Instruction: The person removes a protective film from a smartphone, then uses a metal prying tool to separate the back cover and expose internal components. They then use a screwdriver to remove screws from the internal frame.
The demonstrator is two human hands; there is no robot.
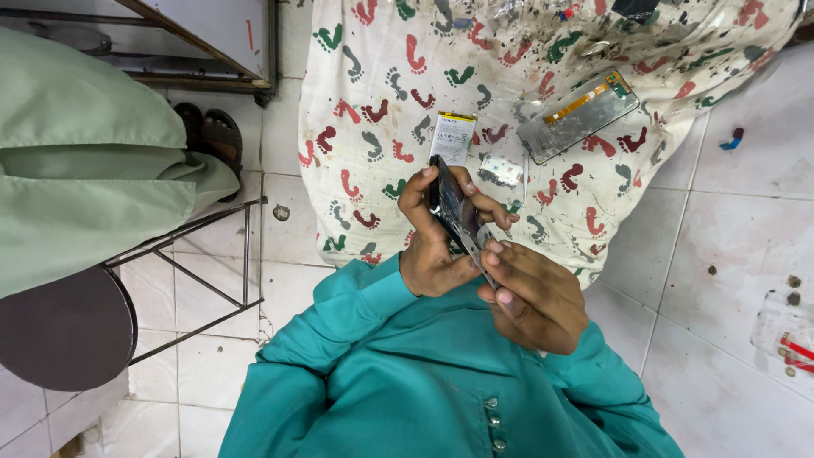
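Nearest the camera, your teal sleeves and buttoned shirt front (475,399) fill the lower middle of the view. Just above them, your right hand (532,293) is curled closed, its fingertips (494,248) pinching the lower end of a dark, opened phone body (458,212). Your left hand (432,246) wraps the same phone body from the other side, thumb and fingers bent around its upper edge, so both hands grip it and hold it tilted on edge above the cloth. Beneath the hands lies a white cloth printed with red, green and grey footprints (373,110), spread over a white tiled floor (721,280) and spotted with dark stains toward its far end. On the cloth, just beyond the phone body, rests a flat white battery with a yellow top strip (453,136); near it, to the right, lies a small pale rectangular part (500,171). Farther right and well apart from the hands sits a grey phone frame with an orange flex strip (578,115), angled across the cloth. At the left, another person's pale green garment (85,170) is seen above a round dark stool with a metal frame (76,326), with sandals (212,131) on the tiles beyond. A small blue and red piece (732,140) lies on the floor at far right.
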